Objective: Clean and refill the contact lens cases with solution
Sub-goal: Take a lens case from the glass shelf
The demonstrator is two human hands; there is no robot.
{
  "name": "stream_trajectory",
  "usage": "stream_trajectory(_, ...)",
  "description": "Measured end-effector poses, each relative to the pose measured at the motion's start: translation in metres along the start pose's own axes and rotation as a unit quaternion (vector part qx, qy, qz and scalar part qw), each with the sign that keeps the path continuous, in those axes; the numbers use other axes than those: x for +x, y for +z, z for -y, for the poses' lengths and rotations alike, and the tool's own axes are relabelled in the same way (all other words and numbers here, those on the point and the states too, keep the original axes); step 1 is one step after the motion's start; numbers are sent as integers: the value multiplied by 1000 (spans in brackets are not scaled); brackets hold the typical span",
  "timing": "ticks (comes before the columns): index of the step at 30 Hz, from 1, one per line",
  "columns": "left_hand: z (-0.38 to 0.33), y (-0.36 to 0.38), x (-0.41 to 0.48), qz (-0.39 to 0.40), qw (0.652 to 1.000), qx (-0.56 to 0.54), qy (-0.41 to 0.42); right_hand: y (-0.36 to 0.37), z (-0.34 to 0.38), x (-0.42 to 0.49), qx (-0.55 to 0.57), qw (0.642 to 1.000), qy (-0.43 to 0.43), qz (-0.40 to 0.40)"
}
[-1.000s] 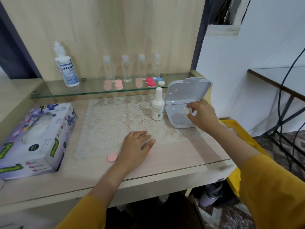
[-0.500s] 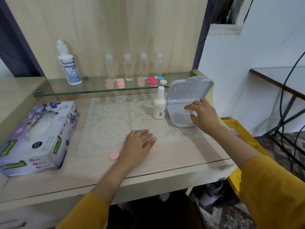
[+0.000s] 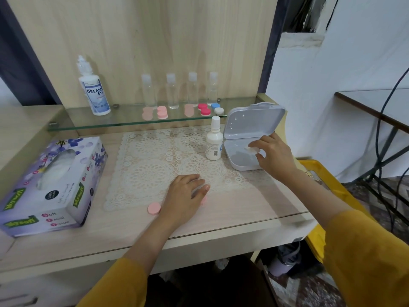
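Bottle (image 3: 214,144) upright beside open box (image 3: 243,156)

A: The tissue box (image 3: 51,185) is lilac with purple flowers and green labels; the mat (image 3: 155,165) is white lace rounds.

B: Caps?

A: A pale pink cap (image 3: 154,208) on the desk, red ones (image 3: 204,109) on the shelf, blue (image 3: 215,105) and white (image 3: 218,111) beside them. Sleeves (image 3: 365,255) are mustard.

1. The left hand (image 3: 184,196) covers whatever lies beneath its palm; only a pink sliver shows at its 3 o'clock edge.
2. The right hand (image 3: 273,155) pinches a small pale thing (image 3: 252,149) too blurred to identify.
3. The tissue box (image 3: 47,187) is blurred, cut at the 9 o'clock edge.
4. The white bottle (image 3: 214,144) label print is unreadable.
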State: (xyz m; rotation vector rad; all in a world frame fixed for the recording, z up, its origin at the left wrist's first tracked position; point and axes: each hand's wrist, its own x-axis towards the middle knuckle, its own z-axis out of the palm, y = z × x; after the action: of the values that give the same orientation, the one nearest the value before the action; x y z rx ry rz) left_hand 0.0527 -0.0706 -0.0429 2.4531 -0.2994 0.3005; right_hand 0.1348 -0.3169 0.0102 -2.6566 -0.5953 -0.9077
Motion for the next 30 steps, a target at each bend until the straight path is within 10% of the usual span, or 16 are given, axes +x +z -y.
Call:
stream_trajectory(19,-8,-10,-1,27,999,-20,-18,-8,30,-4,55,996,45,-51)
stream_trajectory(30,37,-81,-36,-62,992,1,-106,11,127,-33,315,934,137,102)
